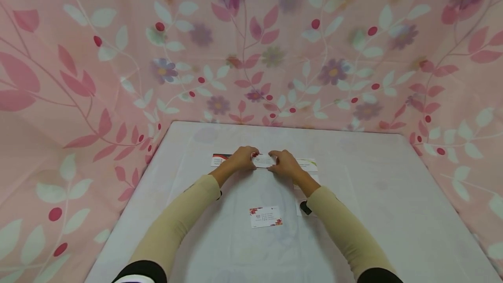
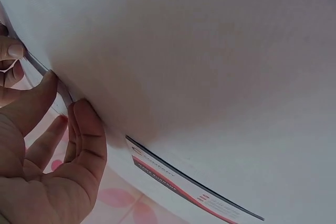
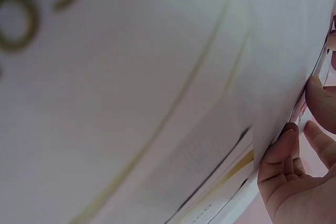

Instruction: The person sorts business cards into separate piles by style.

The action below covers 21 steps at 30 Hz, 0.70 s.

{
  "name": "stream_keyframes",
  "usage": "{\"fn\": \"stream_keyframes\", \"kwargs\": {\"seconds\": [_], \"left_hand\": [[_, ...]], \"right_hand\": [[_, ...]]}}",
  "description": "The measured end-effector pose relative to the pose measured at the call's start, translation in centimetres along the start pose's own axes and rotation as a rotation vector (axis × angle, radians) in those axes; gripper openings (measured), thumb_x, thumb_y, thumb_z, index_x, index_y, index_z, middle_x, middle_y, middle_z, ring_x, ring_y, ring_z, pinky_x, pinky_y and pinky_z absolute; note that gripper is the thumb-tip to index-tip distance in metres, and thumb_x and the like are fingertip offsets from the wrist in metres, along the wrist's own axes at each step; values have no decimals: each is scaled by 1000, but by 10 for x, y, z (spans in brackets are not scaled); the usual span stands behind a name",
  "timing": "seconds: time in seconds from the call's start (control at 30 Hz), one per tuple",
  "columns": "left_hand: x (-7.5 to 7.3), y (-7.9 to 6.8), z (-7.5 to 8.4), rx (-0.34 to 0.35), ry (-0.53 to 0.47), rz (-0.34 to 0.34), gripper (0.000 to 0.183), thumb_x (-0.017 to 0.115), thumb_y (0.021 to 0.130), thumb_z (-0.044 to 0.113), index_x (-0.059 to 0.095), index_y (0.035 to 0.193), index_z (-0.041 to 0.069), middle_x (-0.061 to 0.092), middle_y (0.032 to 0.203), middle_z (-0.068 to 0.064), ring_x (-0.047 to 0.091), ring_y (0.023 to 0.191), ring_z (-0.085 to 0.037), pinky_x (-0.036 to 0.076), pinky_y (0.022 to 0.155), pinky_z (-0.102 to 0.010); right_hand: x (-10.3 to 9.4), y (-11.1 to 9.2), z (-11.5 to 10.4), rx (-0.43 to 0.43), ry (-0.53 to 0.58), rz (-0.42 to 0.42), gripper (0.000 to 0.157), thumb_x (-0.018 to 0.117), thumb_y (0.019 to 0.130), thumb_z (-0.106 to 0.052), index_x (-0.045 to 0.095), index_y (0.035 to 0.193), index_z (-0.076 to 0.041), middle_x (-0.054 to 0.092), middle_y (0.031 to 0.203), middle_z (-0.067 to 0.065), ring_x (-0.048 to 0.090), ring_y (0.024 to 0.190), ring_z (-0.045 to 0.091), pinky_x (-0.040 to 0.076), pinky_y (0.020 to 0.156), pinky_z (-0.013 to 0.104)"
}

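Observation:
A white business card (image 1: pixel 263 160) with red floral corners lies between my two hands at the middle of the table. My left hand (image 1: pixel 244 159) pinches its left end with thumb and fingers. At the other end, my right hand (image 1: pixel 286 163) holds the card the same way. Seen from the left wrist, the thumb and curled fingers of the left hand (image 2: pixel 63 156) meet at the card's thin edge. In the right wrist view the right hand (image 3: pixel 294 177) grips the edge too, and part of the card is hidden behind the fingers.
A red, black and white business card (image 1: pixel 219 160) lies left of the held card. Right of it is a card with gold lines (image 1: pixel 308 164), and more cards sit partly under the right forearm. Closer in lies another floral card (image 1: pixel 265 216). Patterned pink cloth (image 1: pixel 251 56) surrounds the white table (image 1: pixel 373 213).

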State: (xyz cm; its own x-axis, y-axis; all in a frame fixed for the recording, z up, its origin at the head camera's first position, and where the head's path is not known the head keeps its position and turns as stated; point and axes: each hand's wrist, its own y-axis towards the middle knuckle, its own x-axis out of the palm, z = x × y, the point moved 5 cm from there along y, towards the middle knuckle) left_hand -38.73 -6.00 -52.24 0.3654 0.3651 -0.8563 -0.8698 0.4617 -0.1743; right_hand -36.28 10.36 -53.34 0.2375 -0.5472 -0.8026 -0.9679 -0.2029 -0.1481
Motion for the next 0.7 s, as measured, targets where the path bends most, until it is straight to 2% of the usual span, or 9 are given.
{"fn": "stream_keyframes", "kwargs": {"seconds": [0.17, 0.4, 0.7], "left_hand": [[1, 0, 1, -37, -3, -19, 55, 81, 81, 13, 62, 132, 9, 59, 136, -12, 52, 122, -29, 38, 110, -45], [-1, 1, 4, -31, 23, -19, 54, 82, 79, 15, 64, 129, 7, 60, 134, -14, 53, 126, -29, 38, 111, -44], [1, -1, 2, -59, 4, -32, 55, 81, 81, 15, 63, 132, 8, 57, 138, -14, 49, 131, -29, 35, 113, -44]], "right_hand": [[0, 1, 0, -8, 0, -9, 54, 80, 84, -26, 61, 134, -16, 57, 93, 7, 51, 87, 21, 41, 72, 32], [1, 3, 1, -35, -60, -18, 56, 77, 86, -28, 59, 137, -16, 57, 97, 8, 50, 86, 20, 40, 73, 32], [4, 2, 4, -35, -27, -32, 56, 76, 87, -27, 58, 138, -16, 55, 105, 11, 49, 92, 22, 42, 79, 35]]}}
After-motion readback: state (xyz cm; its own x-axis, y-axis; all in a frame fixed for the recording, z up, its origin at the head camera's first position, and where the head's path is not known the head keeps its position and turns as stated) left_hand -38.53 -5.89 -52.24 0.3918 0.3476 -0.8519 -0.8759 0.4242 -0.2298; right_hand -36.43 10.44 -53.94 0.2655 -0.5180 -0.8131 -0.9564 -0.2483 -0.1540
